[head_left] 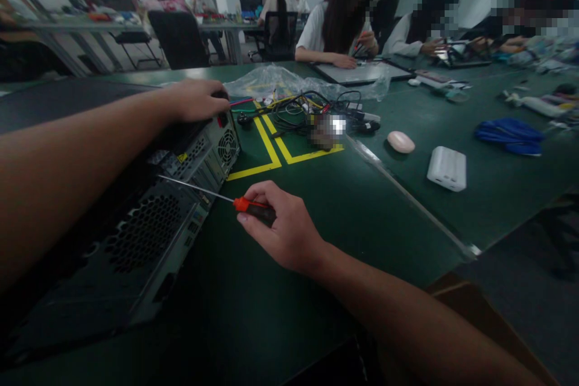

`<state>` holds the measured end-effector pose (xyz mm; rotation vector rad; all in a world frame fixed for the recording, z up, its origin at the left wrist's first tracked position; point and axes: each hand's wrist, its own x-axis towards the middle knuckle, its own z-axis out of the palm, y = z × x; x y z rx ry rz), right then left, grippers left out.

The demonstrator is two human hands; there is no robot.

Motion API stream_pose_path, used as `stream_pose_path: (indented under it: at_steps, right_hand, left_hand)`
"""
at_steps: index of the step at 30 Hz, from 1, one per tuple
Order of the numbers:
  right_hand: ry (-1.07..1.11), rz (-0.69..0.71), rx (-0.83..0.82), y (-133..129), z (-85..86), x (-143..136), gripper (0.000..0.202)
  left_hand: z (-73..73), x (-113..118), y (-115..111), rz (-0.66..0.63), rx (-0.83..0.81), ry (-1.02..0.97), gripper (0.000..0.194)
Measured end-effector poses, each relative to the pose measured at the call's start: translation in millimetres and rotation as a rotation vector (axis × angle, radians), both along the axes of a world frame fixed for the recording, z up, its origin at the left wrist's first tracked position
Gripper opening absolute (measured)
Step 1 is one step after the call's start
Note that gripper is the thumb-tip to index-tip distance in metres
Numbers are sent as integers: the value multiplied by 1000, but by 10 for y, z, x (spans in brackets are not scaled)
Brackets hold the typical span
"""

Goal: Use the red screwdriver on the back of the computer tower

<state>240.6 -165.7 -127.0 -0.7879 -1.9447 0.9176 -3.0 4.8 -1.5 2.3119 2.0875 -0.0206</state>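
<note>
The computer case (187,241) is at the left of the table (362,217), with its vented rear panel facing right. The left hand (199,99) is laid over its far end, above the small fan grille (227,145); its fingertips are hard to make out, so whether they grip or only press cannot be told. The right hand (289,226), just right of the case, has its thumb and fingers closed around the red and black handle of a screwdriver (205,190). The long shaft points left across the panel, past the honeycomb vent (151,229), and its tip ends in the dim part, where contact with a screw cannot be confirmed.

For good work here, the shaft should line up squarely with the screw head before any turning, with steady push along its axis; at a slant, the tip could slip and scrape the metal. Firm weight from the left hand would keep the case from shifting, and those fingers are best kept off the shaft's line.

Farther off, tangled cables (289,114) lie by 2 yellow tape corners (271,154), near clear plastic film (271,77). To the right are a pink oval object (400,142) and a white block (447,167).
</note>
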Motion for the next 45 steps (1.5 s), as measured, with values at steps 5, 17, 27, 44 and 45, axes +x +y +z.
stream_pose_path:
  at_steps: [5, 17, 27, 44, 45]
  right_hand:
    - [-27, -5, -3, 4, 17, 17, 16]
    - [-34, 4, -13, 8, 46, 23, 15]
    - [-27, 0, -24, 13, 24, 17, 17]
    - [-11, 12, -15, 19, 34, 14, 17]
    - [-11, 13, -18, 19, 33, 13, 18]
  left_hand:
    - [10, 10, -17, 28, 6, -8, 73]
    - [7, -6, 2, 20, 7, -18, 76]
    - [-3, -13, 12, -1, 10, -30, 74]
    - [12, 12, -14, 19, -4, -4, 73]
    - [13, 15, -15, 17, -8, -1, 73]
